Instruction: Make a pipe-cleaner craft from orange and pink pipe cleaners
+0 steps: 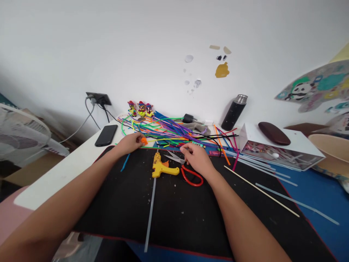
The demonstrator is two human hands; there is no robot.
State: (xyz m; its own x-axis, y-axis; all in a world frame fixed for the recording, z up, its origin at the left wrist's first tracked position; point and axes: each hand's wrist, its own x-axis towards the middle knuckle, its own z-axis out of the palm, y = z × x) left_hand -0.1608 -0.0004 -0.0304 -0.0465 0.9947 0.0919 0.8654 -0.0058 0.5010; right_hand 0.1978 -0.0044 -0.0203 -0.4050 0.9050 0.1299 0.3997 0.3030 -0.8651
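My left hand [130,143] is closed at the near left side of the pipe cleaner pile, its fingertips pinching a small fuzzy orange coil [144,141]. My right hand [198,157] is curled at the pile's front edge. Its fingertips are pressed together, and what lies between them is hidden. Just under that hand lie red-handled scissors [192,178], blades parted and pointing left. Between my forearms a yellow glue gun [160,168] rests on the black mat, a long clear glue stick [150,214] coming out of its back. The pile of colourful pipe cleaners [174,127] spreads behind both hands.
Three small figures [141,108] stand by the wall. A phone [106,135] lies at left. At right are a black flask [234,112], a white box [286,153] with a brown case [274,133] on top, a wooden stick [261,191] and loose glue sticks [297,203].
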